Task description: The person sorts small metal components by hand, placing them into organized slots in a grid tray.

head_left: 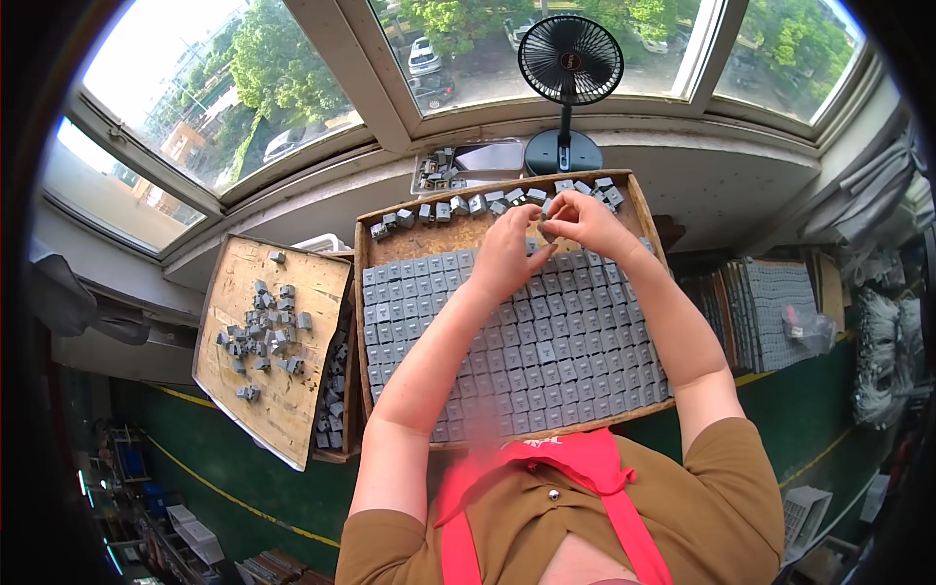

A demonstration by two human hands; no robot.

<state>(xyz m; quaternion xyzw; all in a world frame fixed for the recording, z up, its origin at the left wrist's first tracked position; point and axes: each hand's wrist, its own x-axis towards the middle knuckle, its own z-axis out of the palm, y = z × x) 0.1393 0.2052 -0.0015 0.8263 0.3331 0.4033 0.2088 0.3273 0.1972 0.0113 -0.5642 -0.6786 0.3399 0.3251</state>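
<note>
My right hand [589, 225] pinches a small grey block [546, 213] between thumb and fingertips, over the far part of a wooden tray [365, 336]. From the other side, the fingers of my left hand [504, 252] close on the same block, which they partly hide. Below both hands, rows of grey blocks [517, 375] fill the near and middle part of the tray, set closely side by side. Loose grey blocks [459, 206] lie in an uneven line along the tray's far edge, with a few more at its far right corner.
On the left, a wooden board [224, 283] carries scattered grey blocks, above a box of more blocks [334, 409]. A black fan [570, 60] and a clear plastic tray [499, 156] stand on the window sill. Stacked trays [780, 307] are at the right.
</note>
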